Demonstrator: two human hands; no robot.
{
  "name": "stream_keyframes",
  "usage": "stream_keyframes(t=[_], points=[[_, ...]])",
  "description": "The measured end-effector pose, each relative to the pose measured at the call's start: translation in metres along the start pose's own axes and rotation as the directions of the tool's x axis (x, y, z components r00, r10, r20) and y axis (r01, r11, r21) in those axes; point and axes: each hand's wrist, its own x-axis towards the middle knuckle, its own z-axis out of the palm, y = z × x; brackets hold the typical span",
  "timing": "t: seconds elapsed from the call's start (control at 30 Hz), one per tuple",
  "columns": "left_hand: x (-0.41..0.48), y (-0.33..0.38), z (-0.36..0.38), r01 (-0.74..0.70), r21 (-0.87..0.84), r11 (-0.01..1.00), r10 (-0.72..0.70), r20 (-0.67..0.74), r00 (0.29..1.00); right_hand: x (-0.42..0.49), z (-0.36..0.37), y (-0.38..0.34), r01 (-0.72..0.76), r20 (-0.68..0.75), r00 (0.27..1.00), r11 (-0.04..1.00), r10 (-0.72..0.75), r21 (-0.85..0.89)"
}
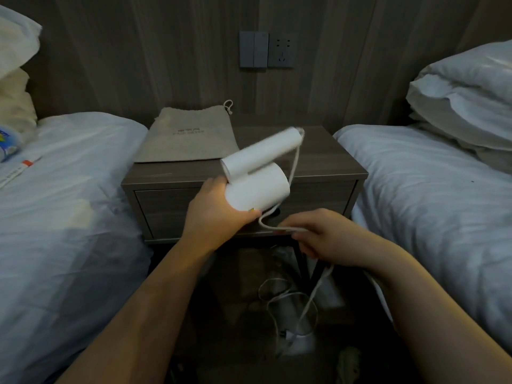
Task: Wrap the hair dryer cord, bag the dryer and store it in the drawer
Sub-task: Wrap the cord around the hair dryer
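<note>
My left hand point(219, 214) grips the barrel of a white folded hair dryer point(257, 178), held in the air in front of the nightstand drawer point(171, 206). The white cord point(295, 159) leaves the handle's end, runs down the right side of the dryer and passes into my right hand point(329, 239), which pinches it. Below that hand the cord hangs to the floor in loose loops, ending at the plug point(288, 335). A grey drawstring bag point(188, 139) lies flat on the nightstand top, left of the dryer. The drawer is closed.
The dark wooden nightstand point(332, 164) stands between two beds with white covers, one left point(69, 203), one right point(429, 189). A wall socket and switches point(267, 49) sit above it. Items lie on the dark floor under the nightstand.
</note>
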Motion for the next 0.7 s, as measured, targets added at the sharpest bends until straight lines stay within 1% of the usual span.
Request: stream_keyframes(t=[0.07,0.13,0.17,0.23,0.27,0.3,0.37,0.43,0.5,0.57,0.63,0.7], points=[[-0.003,-0.002,0.000,-0.088,0.078,0.993,0.081,0.079,0.994,0.002,-0.001,0.000,0.029,-0.138,0.990,0.999,-0.035,-0.045],[-0.007,-0.004,0.004,-0.165,0.142,0.976,0.140,0.167,0.976,0.003,-0.004,0.002,0.005,-0.212,0.977,0.999,-0.015,-0.050],[-0.009,-0.004,0.008,-0.200,0.170,0.965,0.165,0.201,0.965,0.002,-0.007,0.004,-0.005,-0.200,0.980,1.000,-0.002,-0.030],[-0.012,-0.006,0.013,-0.250,0.191,0.949,0.201,0.242,0.949,-0.005,-0.015,0.007,-0.007,-0.101,0.995,1.000,0.008,0.017],[-0.012,-0.006,0.015,-0.260,0.192,0.946,0.209,0.252,0.945,-0.008,-0.020,0.009,-0.008,-0.061,0.998,1.000,0.010,0.028],[-0.013,-0.006,0.016,-0.258,0.186,0.948,0.207,0.258,0.944,-0.012,-0.025,0.012,-0.012,-0.053,0.998,0.999,0.014,0.033],[-0.012,-0.007,0.016,-0.201,0.133,0.971,0.159,0.269,0.950,-0.015,-0.032,0.019,-0.042,-0.120,0.992,0.998,0.046,0.041],[-0.011,-0.006,0.016,-0.077,-0.024,0.997,0.081,0.268,0.960,-0.014,-0.034,0.027,-0.106,-0.193,0.975,0.994,0.107,0.015],[-0.009,-0.003,0.016,0.065,-0.207,0.976,-0.009,0.261,0.965,-0.011,-0.030,0.034,-0.181,-0.202,0.964,0.983,0.173,-0.026],[-0.006,-0.001,0.015,0.167,-0.303,0.938,-0.087,0.260,0.962,-0.007,-0.026,0.038,-0.218,-0.212,0.957,0.974,0.199,-0.069],[-0.003,-0.001,0.013,0.233,-0.370,0.899,-0.135,0.273,0.953,-0.006,-0.023,0.035,-0.198,-0.211,0.960,0.979,0.182,-0.056],[-0.002,-0.002,0.012,0.267,-0.389,0.882,-0.156,0.293,0.943,-0.006,-0.022,0.026,-0.127,-0.159,0.980,0.992,0.122,-0.026]])
